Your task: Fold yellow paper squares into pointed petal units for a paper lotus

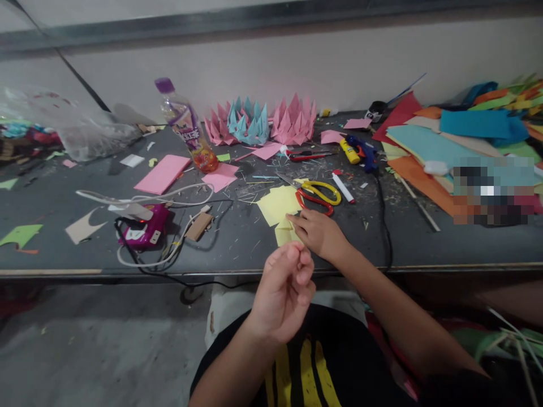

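Note:
My right hand (319,233) rests on the tabletop with its fingertips on a small folded piece of yellow paper (283,236). More yellow sheets (278,203) lie flat just beyond it. Nearer to me, my left hand (286,291) is raised in front of the table edge, palm turned up. Its fingers curl in and the thumb meets the index fingertip; whether anything small is pinched there cannot be seen. Scissors (316,195) with one yellow and one red handle lie right behind my right hand, blades pointing left.
Pink and blue folded-paper pieces (250,124) stand by the wall, beside a drink bottle (186,127). A purple power socket (146,226) with tangled cables sits left. A blue glue gun (367,152), a marker (343,187) and coloured paper sheets (424,141) are right.

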`<state>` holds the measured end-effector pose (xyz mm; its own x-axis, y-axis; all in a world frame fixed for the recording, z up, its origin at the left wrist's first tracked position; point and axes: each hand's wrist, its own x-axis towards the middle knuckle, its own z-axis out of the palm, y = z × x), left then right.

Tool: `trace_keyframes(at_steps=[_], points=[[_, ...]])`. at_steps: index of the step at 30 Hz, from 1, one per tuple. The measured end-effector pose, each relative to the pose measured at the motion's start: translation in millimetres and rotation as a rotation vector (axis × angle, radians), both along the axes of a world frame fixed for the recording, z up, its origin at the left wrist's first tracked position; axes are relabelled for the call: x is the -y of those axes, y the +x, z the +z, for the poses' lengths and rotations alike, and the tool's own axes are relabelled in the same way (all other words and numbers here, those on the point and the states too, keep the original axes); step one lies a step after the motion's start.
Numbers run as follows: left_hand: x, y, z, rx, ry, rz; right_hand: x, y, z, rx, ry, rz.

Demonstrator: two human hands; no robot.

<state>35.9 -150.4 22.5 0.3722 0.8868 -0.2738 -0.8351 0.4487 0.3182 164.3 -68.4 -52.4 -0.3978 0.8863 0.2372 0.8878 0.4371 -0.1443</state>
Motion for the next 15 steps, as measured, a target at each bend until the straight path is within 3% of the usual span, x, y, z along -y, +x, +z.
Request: trace_keyframes(at_steps=[3,6,10,15], points=[[1.4,2.1,0.8,-0.013,0.006,-0.01,-1.2,1.1,-0.6,-0.092,0.014,-0.01],[2.7,4.0,1.1,-0.028,0.035,-0.01,3.8,1.5,9.8,-0.33,0.11,-0.017],[2.5,6.3,-1.2,-0.096,0.087,0.018,29.3,-0.5,43.9,-0.729,0.207,0.058],[1.7,7.0,-5.8,-0.217,0.171,0.079,66.7,-1.7,78.3,-0.921,0.094,0.158]])
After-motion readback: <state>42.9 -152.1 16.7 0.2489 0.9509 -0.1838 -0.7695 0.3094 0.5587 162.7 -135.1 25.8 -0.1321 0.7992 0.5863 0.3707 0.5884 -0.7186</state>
